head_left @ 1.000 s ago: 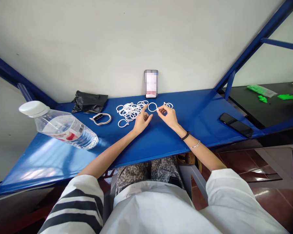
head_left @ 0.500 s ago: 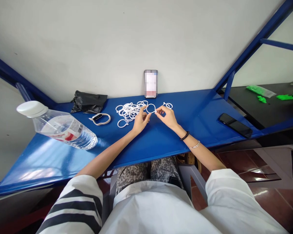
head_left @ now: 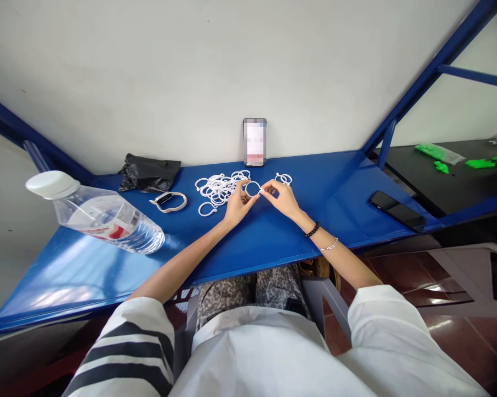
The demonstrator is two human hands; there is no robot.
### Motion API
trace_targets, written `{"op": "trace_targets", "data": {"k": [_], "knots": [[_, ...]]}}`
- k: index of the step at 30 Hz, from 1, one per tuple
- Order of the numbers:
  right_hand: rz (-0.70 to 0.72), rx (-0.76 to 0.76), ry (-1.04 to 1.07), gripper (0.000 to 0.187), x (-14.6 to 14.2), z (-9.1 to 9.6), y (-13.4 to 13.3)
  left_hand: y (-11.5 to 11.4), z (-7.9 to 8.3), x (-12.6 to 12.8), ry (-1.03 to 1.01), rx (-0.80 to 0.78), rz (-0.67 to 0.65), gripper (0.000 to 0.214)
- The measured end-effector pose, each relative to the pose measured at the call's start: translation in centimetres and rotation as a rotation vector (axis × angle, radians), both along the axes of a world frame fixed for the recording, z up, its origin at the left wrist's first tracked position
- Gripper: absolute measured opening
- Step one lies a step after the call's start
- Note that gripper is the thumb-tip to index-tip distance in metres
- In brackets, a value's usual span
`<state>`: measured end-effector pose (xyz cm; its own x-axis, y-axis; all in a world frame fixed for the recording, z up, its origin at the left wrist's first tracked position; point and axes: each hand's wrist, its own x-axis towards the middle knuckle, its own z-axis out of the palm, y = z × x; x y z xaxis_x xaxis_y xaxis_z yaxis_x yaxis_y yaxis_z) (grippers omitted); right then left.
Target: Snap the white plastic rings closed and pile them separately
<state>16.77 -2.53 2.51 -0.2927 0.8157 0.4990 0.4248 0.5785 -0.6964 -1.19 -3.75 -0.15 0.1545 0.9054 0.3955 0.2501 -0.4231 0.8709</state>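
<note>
A white plastic curtain ring (head_left: 253, 181) is held up between my two hands, over the middle of the table. My left hand (head_left: 237, 209) is closed on its left and lower side with thumb and fingers. At the ring's right side, where a small eyelet or catch sits, my right hand (head_left: 285, 199) pinches with thumb and forefinger; the fingertips cover most of that part. Just left of my left hand lies a heap of similar white rings (head_left: 219, 190), with one loose ring (head_left: 208, 215) in front. Beyond my right hand are a few more rings (head_left: 285, 182).
A phone (head_left: 255, 142) leans upright against the wall. To the left are a black plastic bag (head_left: 151, 172), a watch (head_left: 169, 202) and a tall water bottle (head_left: 116, 220). Another phone (head_left: 397, 210) lies near the right edge of the blue table (head_left: 331, 220).
The curtain ring has sunk slightly and shifted a little left between my hands. Both hands keep hold of it in nearly the same place. The heap looks unchanged.
</note>
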Motion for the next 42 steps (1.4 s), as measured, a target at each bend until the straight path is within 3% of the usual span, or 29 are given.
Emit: {"op": "trace_targets", "data": {"k": [14,27,42], "knots": [[0.077,-0.160,0.153,0.022,0.0,0.0,0.1,0.0,0.0,0.0,0.019,0.020,0.099,0.047],[0.063,-0.240,0.328,0.023,0.2,-1.1,1.1,-0.3,-0.1,0.2,0.124,0.121,0.019,0.042],[0.113,-0.288,0.444,0.035,-0.1,-0.1,0.4,-0.1,-0.3,0.2,0.073,0.132,0.037,0.046]]}}
